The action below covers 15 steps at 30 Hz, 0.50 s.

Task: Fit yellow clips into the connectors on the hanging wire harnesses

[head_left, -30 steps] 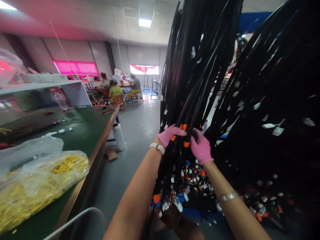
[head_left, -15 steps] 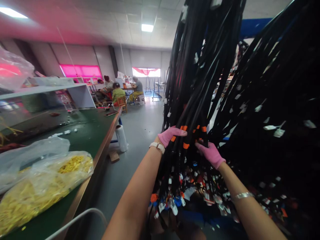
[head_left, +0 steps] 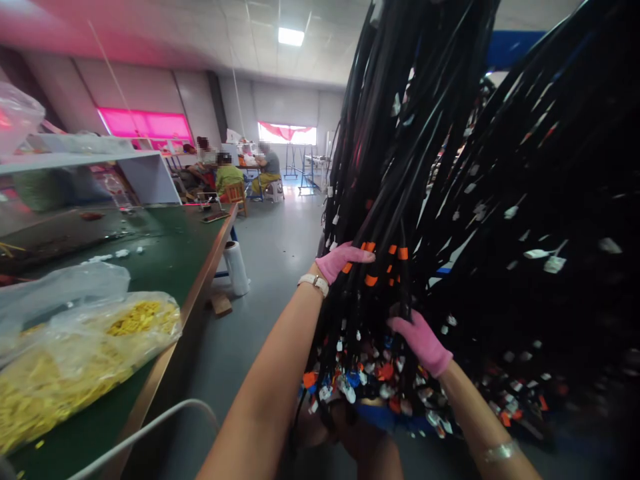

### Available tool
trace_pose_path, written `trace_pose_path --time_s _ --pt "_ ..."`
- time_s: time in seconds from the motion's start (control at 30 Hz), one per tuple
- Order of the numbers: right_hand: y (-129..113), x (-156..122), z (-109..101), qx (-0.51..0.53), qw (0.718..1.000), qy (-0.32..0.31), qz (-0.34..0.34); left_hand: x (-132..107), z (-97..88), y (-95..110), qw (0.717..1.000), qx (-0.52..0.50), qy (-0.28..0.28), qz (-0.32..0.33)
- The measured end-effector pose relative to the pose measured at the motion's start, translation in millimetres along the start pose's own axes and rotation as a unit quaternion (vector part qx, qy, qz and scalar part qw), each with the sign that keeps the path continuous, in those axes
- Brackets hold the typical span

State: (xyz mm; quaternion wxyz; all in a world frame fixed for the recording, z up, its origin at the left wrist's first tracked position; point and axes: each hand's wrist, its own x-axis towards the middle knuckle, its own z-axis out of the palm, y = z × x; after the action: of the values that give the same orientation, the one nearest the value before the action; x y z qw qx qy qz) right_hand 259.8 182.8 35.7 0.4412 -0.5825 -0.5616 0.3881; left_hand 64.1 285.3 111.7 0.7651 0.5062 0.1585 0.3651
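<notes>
A thick bundle of black wire harnesses (head_left: 395,153) hangs before me, with orange tape bands (head_left: 371,280) partway down. My left hand (head_left: 344,261), in a pink glove, is closed around strands at the left of the bundle, its thumb beside the orange bands. Lower and to the right, my right hand (head_left: 423,343), also pink-gloved, has its fingers curled around a black strand below the bands; its fingertips are partly hidden. White, blue and orange connectors (head_left: 353,380) cluster at the hanging lower ends.
More black harnesses (head_left: 545,173) hang at the right from a blue rack bar (head_left: 515,50). On the left is a green-topped workbench (head_left: 165,250) with a clear bag of yellow pieces (head_left: 90,373). A white roll (head_left: 236,270) stands beside it. Several people (head_left: 230,175) sit farther back.
My right hand has slid down along the bundle, below the orange bands. My left hand keeps its hold near the bands. The view has shifted slightly.
</notes>
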Motion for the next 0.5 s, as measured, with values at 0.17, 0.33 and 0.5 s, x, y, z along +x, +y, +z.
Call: trace_pose_path --time_s 0.17,0.33,0.5 --pt "-0.2 -21.2 -30.4 0.055 0.993 -0.1 0.03 -4.3 -1.4 2.1 0.998 -0.03 -0.054 0.001" --pt "26.8 11.3 -50.8 -0.089 0.991 0.088 -0.048 -5.4 1.9 -3.4 0.994 -0.063 -0.083 -0.039" --pt "39.9 33.9 -27.4 -0.037 0.998 -0.007 -0.055 0.0 7.9 -12.8 0.99 -0.088 -0.104 -0.046"
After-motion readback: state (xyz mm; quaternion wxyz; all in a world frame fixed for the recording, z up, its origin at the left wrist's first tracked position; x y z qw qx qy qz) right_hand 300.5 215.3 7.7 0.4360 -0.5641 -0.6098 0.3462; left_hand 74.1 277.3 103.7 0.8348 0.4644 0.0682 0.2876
